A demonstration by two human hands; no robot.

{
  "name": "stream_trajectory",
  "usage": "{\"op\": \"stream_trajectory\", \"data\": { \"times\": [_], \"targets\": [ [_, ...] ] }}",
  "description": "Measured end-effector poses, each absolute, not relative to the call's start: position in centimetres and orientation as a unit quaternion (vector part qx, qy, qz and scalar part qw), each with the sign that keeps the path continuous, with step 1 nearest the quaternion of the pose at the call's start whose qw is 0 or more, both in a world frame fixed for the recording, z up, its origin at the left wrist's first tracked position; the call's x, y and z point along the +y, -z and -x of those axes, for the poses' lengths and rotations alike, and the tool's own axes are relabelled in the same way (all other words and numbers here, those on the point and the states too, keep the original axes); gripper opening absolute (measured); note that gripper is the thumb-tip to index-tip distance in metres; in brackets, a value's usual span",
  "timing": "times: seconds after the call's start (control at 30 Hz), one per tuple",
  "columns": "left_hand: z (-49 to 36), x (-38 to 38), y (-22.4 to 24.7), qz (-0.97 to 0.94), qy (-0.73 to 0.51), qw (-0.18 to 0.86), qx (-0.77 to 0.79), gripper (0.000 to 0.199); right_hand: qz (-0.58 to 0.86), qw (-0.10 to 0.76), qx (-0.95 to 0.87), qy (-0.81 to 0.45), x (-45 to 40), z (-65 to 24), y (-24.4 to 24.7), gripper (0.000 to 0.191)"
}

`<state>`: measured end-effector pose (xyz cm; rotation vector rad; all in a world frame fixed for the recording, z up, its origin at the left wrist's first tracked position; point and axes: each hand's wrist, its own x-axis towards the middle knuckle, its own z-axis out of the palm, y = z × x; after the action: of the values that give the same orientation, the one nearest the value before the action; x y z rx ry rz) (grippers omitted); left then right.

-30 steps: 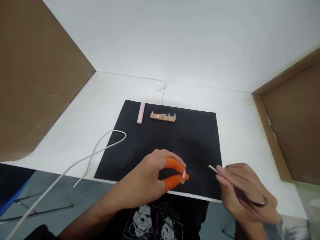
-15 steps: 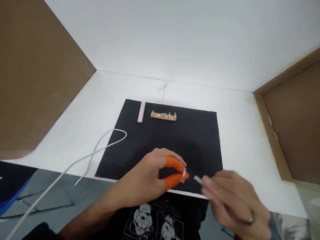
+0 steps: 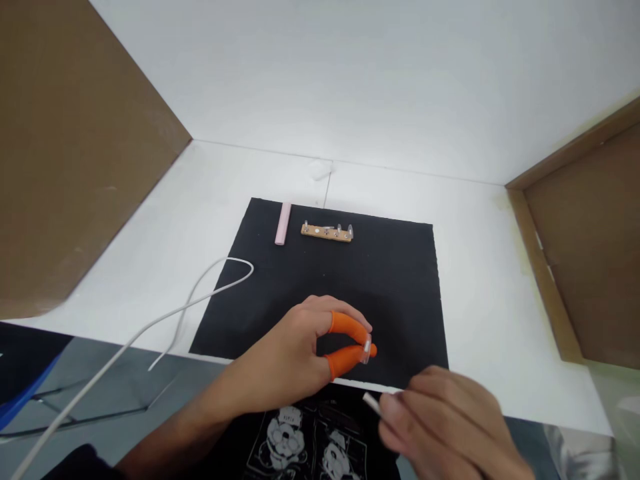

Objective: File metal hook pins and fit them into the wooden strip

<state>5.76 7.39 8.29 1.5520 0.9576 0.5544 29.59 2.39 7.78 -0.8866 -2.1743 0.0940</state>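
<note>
My left hand [image 3: 295,353] is over the near edge of a black mat [image 3: 390,280], with orange finger cots on its thumb and index finger. Those two fingertips pinch a small clear false nail [image 3: 367,348] with a whitish patch on it. Lower and to the right, my right hand [image 3: 445,420] is closed around a thin pale stick [image 3: 371,402], whose tip points up and left. The stick is apart from the false nail, and its rear part is hidden in my fingers. Farther back on the mat lies a tan strip [image 3: 320,232] bearing several small studs and clear nail pieces.
A pink bar [image 3: 283,224] lies on the mat left of the strip. A white cable [image 3: 195,300] loops over the mat's left side. Brown panels stand left [image 3: 75,147] and right [image 3: 595,233] of the white table [image 3: 480,267]. A whitish lump [image 3: 320,169] sits at the back.
My right hand has moved down and left with the pale stick, toward the table's near edge. My left hand keeps its pinch on the false nail almost unmoved.
</note>
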Motion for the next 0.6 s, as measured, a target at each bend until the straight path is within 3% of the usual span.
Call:
{"op": "stream_trajectory", "data": {
  "times": [0.1, 0.23, 0.4, 0.53, 0.6],
  "targets": [
    [-5.8, 7.5, -8.3, -0.666, -0.239, 0.579, 0.406, 0.01, 0.368, 0.383, -0.847, -0.028, 2.8, -29.9, -7.8, 0.015],
    [-5.7, 7.5, -8.3, -0.668, -0.229, 0.579, 0.409, 0.011, 0.397, 0.439, -0.806, 0.011, 4.2, -31.5, -7.3, 0.034],
    [-5.7, 7.5, -8.2, -0.663, -0.241, 0.579, 0.41, 0.01, 0.337, 0.362, -0.868, -0.039, 2.7, -29.8, -8.3, 0.01],
    [-5.7, 7.4, -8.3, -0.661, -0.239, 0.58, 0.411, 0.012, 0.372, 0.386, -0.844, -0.032, 3.3, -29.9, -8.0, 0.015],
    [-5.8, 7.4, -8.3, -0.664, -0.237, 0.58, 0.409, 0.012, 0.383, 0.424, -0.821, -0.012, 4.2, -30.9, -7.4, 0.031]
  ]
}}
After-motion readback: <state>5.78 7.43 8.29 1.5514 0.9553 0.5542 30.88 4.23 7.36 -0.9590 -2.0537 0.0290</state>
